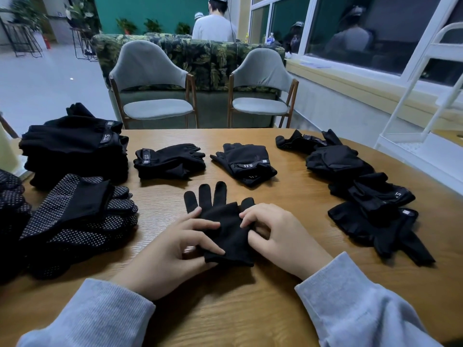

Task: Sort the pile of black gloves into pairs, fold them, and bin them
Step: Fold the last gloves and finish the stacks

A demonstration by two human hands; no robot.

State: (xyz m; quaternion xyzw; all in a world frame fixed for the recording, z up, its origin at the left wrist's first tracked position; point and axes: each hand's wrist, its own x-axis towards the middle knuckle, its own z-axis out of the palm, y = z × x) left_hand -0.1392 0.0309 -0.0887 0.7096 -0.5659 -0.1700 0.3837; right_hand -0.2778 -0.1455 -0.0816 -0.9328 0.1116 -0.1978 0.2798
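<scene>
A plain black glove (226, 229) lies flat on the wooden table (225, 309) in front of me, fingers pointing away, cuff toward me. My left hand (172, 249) pinches its left edge near the cuff. My right hand (278, 236) grips its right edge beside the thumb. Two folded pairs (170, 161) (246, 162) lie farther back in the middle. A loose pile of gloves (363, 191) runs along the right side. No bin is in view.
Stacks of gloves sit at the left: a tall black stack (75, 146) and dotted-palm gloves (80, 221). Two grey chairs (155, 86) (260, 88) stand behind the table. A white rack (426, 96) is at the right. A person (214, 23) stands far back.
</scene>
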